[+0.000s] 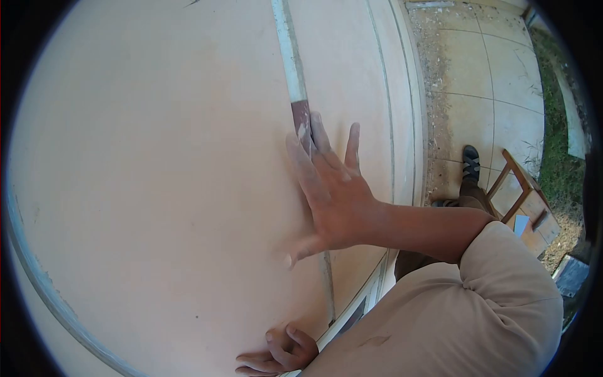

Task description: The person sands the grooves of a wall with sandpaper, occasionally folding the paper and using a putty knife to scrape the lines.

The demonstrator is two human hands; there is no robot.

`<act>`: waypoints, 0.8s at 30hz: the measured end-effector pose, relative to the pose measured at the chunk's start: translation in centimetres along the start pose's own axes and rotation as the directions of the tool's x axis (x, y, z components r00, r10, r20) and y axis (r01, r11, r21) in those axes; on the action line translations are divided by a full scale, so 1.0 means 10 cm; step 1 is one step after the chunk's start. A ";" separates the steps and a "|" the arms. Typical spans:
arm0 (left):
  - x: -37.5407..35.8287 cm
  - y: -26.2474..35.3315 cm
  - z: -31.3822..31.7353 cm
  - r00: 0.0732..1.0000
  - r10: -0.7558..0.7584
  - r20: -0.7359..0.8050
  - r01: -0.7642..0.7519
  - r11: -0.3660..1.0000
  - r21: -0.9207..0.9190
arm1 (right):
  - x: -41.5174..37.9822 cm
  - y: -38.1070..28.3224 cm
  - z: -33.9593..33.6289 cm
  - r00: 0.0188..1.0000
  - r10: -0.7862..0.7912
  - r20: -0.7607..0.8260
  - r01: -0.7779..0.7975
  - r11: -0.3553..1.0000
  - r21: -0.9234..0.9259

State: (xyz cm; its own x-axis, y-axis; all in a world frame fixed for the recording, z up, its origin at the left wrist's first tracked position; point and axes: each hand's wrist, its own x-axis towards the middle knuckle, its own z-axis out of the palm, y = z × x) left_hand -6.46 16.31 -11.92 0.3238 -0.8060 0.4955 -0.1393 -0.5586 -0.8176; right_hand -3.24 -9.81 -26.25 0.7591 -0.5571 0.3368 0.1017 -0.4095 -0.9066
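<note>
My right hand (pixel 342 195) lies against a large pale pinkish wall surface (pixel 182 188), fingers spread and dusted white. Beneath its middle fingers is a narrow reddish-brown strip of sandpaper (pixel 300 112), pressed along a pale bluish groove (pixel 287 50) that runs down the surface. The groove carries on below my palm as a thin greyish line. At the bottom, my left hand (pixel 279 355) rests against the same surface with its fingers loosely bent and apart. I see nothing in it, though part of it is cut off by the frame.
Two thinner grooves (pixel 383 69) run near the right edge of the wall. A tiled floor (pixel 465 116) with dusty debris lies beyond, with my sandalled foot (pixel 470 162) on it. A wooden stool (pixel 524 198) stands beside my leg, near grass (pixel 556 125).
</note>
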 end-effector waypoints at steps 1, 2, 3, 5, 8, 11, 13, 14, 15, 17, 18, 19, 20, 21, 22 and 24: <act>-0.02 -0.02 0.01 1.000 0.017 -0.016 -0.017 1.000 -0.004 | -0.29 -0.04 0.15 0.999 -0.053 -0.009 0.054 0.994 0.094; -0.03 -0.01 0.03 0.999 0.032 -0.022 -0.032 0.999 -0.004 | -0.41 -0.04 0.26 0.994 -0.104 -0.027 0.106 0.990 0.097; -0.02 0.05 0.05 1.000 0.027 -0.016 -0.027 1.000 -0.007 | -0.50 -0.04 0.32 0.988 -0.149 -0.032 0.151 0.982 0.113; -0.03 0.01 0.02 1.000 -0.002 -0.030 0.000 0.999 -0.038 | -0.03 0.10 0.05 0.999 -0.044 -0.025 0.045 0.997 0.064; -0.06 0.00 0.01 1.000 -0.002 0.000 0.002 1.000 0.020 | 0.25 0.13 -0.02 0.998 0.036 -0.057 -0.037 0.999 -0.008; 0.00 0.01 0.05 0.999 0.011 -0.052 -0.011 1.000 -0.015 | -0.20 0.05 0.18 0.995 -0.046 0.089 0.039 0.996 0.079; -0.01 0.05 0.05 0.999 0.017 -0.047 -0.018 1.000 -0.015 | -0.23 0.05 0.15 0.993 -0.079 0.087 0.071 0.993 0.091; -0.04 0.04 0.03 1.000 -0.016 -0.008 0.016 1.000 -0.001 | -0.12 0.12 0.11 0.991 -0.074 0.107 0.062 0.992 0.107; -0.06 0.00 0.00 0.999 -0.045 0.024 0.044 0.999 0.017 | 0.20 0.22 -0.04 1.000 -0.003 0.001 0.003 0.997 0.073; -0.07 0.00 0.02 0.997 -0.059 0.040 0.057 0.997 0.043 | 0.40 0.27 -0.15 0.990 0.045 -0.136 -0.043 0.999 0.024; -0.07 -0.01 0.04 0.999 -0.036 -0.004 0.037 0.999 0.017 | 0.36 0.23 -0.14 0.995 0.045 -0.085 -0.043 0.999 0.022; -0.05 0.00 0.07 0.999 -0.018 -0.051 0.018 1.000 -0.012 | 0.30 0.18 -0.12 0.998 0.043 -0.035 -0.043 0.999 0.015; -0.03 0.02 0.07 0.998 -0.029 -0.062 0.028 0.999 -0.021 | 0.05 0.12 -0.01 1.000 -0.005 0.030 0.005 1.000 -0.010; 0.00 0.04 0.04 0.999 -0.021 -0.046 0.021 1.000 -0.017 | -0.11 0.04 0.06 0.996 -0.048 0.076 0.044 0.997 0.056; 0.00 0.05 0.01 1.000 -0.009 -0.022 0.009 1.000 -0.009 | -0.15 0.10 0.10 0.992 -0.037 0.122 0.033 0.999 0.033; -0.03 0.06 0.01 1.000 -0.029 0.008 0.029 1.000 -0.008 | 0.05 0.11 -0.05 0.981 -0.019 0.192 0.013 0.999 0.031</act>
State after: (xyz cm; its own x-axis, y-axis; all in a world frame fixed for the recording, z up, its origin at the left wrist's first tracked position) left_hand -6.59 16.20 -12.60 0.3349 -0.7882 0.5164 -0.1374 -0.5830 -0.8008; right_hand -3.05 -10.94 -26.98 0.8665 -0.3998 0.2989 0.1318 -0.3943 -0.9095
